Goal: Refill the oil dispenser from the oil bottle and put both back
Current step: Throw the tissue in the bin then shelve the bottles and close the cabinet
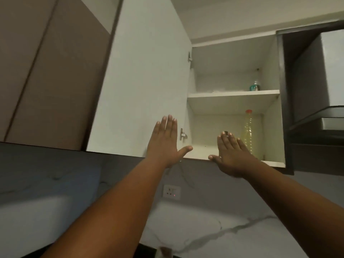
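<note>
A tall clear oil bottle with yellow oil and a red cap stands on the lower shelf of an open wall cabinet, at its right side. My left hand is raised flat with straight fingers in front of the open white cabinet door. My right hand is raised flat with spread fingers in front of the lower shelf, just left of the bottle, and hides part of a small dark thing behind its fingertips. Both hands hold nothing. A small clear bottle with a teal label stands on the upper shelf.
Brown closed cabinets hang to the left. A dark range hood is on the right. Below are a white marbled counter, a wall socket and a white appliance at the left.
</note>
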{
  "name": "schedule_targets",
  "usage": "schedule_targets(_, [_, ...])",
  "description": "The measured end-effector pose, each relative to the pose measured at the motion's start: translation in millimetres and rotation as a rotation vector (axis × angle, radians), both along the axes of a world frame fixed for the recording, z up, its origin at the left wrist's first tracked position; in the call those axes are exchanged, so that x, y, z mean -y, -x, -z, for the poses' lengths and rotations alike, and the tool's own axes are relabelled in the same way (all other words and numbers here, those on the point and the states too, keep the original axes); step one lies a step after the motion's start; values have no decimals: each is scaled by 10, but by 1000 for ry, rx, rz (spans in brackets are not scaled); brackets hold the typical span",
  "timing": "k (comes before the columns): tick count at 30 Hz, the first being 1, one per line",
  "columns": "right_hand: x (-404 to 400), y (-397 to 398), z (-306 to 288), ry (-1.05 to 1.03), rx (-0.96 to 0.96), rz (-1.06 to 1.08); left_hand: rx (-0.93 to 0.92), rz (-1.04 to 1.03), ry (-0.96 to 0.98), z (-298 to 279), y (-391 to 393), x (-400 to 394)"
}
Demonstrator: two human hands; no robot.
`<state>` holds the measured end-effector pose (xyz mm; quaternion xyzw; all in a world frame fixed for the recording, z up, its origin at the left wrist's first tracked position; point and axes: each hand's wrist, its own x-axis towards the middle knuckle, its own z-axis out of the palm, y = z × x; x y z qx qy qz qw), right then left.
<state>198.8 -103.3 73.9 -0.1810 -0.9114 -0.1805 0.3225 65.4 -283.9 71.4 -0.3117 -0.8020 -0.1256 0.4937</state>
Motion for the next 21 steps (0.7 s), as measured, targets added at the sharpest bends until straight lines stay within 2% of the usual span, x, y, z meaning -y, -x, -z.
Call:
schedule_targets(5, [750,-40,-424,-43,-129,-158,-176,-142,-50,-304,-287,710])
schedule_targets(10, [1634,-52,-867,-202,-261,-274,-318,-263,-186,-573,-513,1415])
schedule_targets(13, [2181,19,-1075,-278,-335,-345,-236,-257,-218,-545,-450,1808])
schedule_targets(17, [2711,295,-1161,-339,-338,-371,-55,-213,-210,-402,-166,2137])
schedule_targets(19, [2884,471,-1141,-324,-336,-379,6,-117,-162,-278,16,2161])
schedule_targets(21, [3019,637,-1095,-290,-329,-384,42,82,-143,-133,197,2120])
